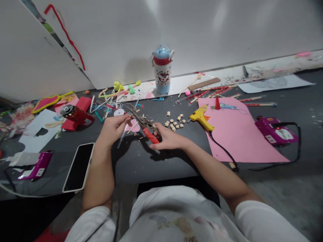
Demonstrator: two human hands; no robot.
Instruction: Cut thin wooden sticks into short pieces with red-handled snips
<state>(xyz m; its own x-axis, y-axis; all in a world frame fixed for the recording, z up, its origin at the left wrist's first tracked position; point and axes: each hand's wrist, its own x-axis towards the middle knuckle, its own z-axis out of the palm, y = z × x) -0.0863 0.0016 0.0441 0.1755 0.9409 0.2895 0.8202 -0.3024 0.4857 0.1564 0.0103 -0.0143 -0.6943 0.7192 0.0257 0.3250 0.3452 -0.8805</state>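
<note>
My right hand [166,136] is wrapped round the red handles of a pair of pliers [150,135], whose dark metal jaws point away and to the left. Close beside the jaws, my left hand [117,126] is closed in a pinch; what its fingertips hold is too small to make out. Several short cut pieces of wooden stick [173,127] lie loose on the dark table to the right of the pliers. Beneath the jaws are a small pink paper piece [135,126], a thin stick and a clear strip [122,137].
A yellow glue gun [203,117] lies on pink paper [234,134], its cord running to a purple power box [276,131]. Behind stands a bottle [163,72]. Left are a tilted red can [78,115], a phone [78,168] and another purple box [37,166]. Wrapped sticks [214,93] lie at the back.
</note>
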